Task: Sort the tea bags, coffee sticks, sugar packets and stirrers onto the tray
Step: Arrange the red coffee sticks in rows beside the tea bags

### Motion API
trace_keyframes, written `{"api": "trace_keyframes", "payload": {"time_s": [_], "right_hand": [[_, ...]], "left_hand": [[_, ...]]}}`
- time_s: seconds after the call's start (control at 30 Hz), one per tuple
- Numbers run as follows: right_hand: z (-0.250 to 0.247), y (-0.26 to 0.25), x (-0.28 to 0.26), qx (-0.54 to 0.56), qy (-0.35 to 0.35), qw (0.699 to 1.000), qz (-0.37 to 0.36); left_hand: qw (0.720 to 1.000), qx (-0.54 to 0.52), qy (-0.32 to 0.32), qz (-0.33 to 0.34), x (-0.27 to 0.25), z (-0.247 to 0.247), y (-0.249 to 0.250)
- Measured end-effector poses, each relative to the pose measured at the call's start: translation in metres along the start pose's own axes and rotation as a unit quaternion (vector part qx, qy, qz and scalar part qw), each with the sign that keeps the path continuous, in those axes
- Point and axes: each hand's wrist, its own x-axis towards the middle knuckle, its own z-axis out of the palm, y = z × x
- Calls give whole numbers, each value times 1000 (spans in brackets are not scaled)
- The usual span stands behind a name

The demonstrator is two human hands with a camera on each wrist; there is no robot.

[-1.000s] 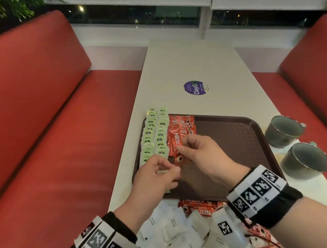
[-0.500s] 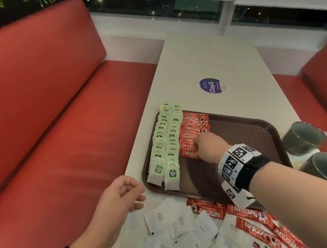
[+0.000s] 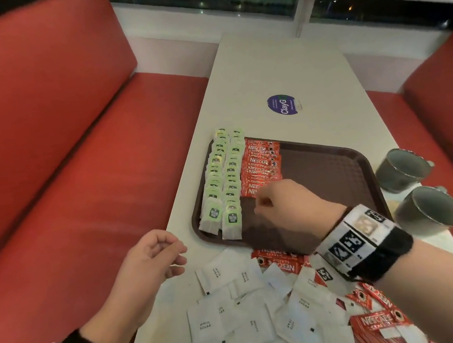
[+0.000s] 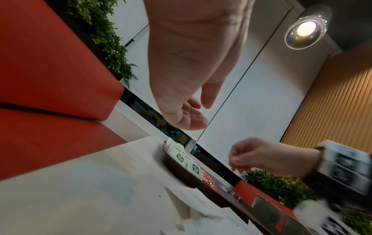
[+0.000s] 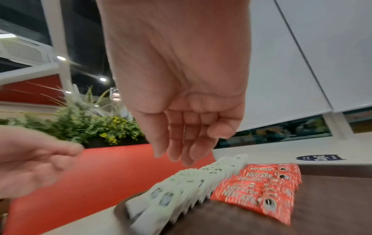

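right hand [image 3: 278, 203] over tray [image 3: 335, 161], fingers loose, holding nothing | left hand [image 3: 147, 259] empty, relaxed, at desk [image 3: 277, 69] edge | tea bags [image 3: 225, 183], coffee sticks [image 3: 261, 166] in rows on tray | sugar packets [image 3: 240, 310] heaped on desk

Brown tray [image 3: 362, 157], green-and-white tea bags [image 3: 222, 180], red coffee sticks [image 3: 261, 163], white sugar packets [image 3: 248, 309], red benches [image 3: 55, 153]

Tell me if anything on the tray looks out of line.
Mostly tidy. The tea bags run in two rows whose far end overhangs the tray rim onto the table. The coffee sticks lie neatly beside them.
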Motion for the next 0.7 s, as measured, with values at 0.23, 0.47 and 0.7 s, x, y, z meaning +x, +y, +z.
{"api": "trace_keyframes", "payload": {"time_s": [0.23,0.47,0.7], "right_hand": [[44,17,-91,-78,-47,995,50],[63,3,-96,-168,-51,984,39],[69,-3,-98,-165,-42,985,35]], "left_hand": [[974,204,-91,39,-5,9,-4],[859,453,-216,103,-8,68,-6],[791,524,-250,193,0,92,-18]]}}
